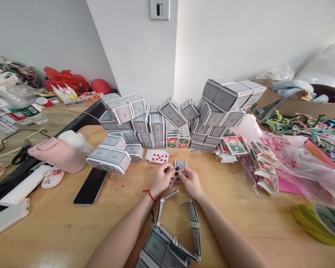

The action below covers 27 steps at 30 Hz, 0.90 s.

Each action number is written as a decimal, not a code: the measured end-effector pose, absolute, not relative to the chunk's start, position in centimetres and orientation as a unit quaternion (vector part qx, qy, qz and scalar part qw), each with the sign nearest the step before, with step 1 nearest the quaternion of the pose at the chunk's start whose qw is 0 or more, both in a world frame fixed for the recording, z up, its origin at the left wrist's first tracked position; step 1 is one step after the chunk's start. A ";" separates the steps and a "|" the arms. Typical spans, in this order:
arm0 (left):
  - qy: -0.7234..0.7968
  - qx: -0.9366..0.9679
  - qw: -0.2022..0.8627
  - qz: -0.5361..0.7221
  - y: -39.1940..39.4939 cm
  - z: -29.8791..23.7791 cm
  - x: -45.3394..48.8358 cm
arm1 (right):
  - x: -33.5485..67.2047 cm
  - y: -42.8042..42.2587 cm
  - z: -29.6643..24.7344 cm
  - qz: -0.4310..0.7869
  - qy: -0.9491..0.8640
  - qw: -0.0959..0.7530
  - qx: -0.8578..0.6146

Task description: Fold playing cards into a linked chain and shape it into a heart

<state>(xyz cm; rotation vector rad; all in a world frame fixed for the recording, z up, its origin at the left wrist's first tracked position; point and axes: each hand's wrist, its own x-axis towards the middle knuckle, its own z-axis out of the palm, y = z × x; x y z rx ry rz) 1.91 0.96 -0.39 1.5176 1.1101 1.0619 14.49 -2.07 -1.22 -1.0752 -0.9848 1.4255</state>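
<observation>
My left hand [162, 179] and my right hand [190, 181] meet over the middle of the table, fingers pinched on a playing card [172, 181] with red marks. Just beyond them a card [180, 163] lies back side up. To its left rests a small pile of face-up cards [157, 156], the top one showing red hearts. Between my forearms stands a folded-card structure [194, 223], an open frame joined to a block of patterned cards [159, 245]. How many cards are in my fingers I cannot tell.
Stacked card blocks [156, 126] line the wall side. Red card boxes [234, 144] and torn boxes [265, 167] lie right, near yellow-green tape [321, 223]. On the left are a phone [91, 186], a pink bottle [58, 152] and a white mouse [53, 177].
</observation>
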 end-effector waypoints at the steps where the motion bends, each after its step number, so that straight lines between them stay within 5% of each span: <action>1: 0.453 0.620 0.472 0.435 1.0 -0.4 1.9 | 14.5 -2.1 -1.3 0.592 -0.409 0.527 -0.453; 14: 0.432 0.538 0.564 0.454 1.2 -0.5 1.8 | 14.3 -2.3 -1.3 0.588 -0.420 0.534 -0.439; 27: 0.450 0.549 0.529 0.466 1.1 -0.2 2.1 | 14.4 -2.0 -1.6 0.574 -0.376 0.566 -0.457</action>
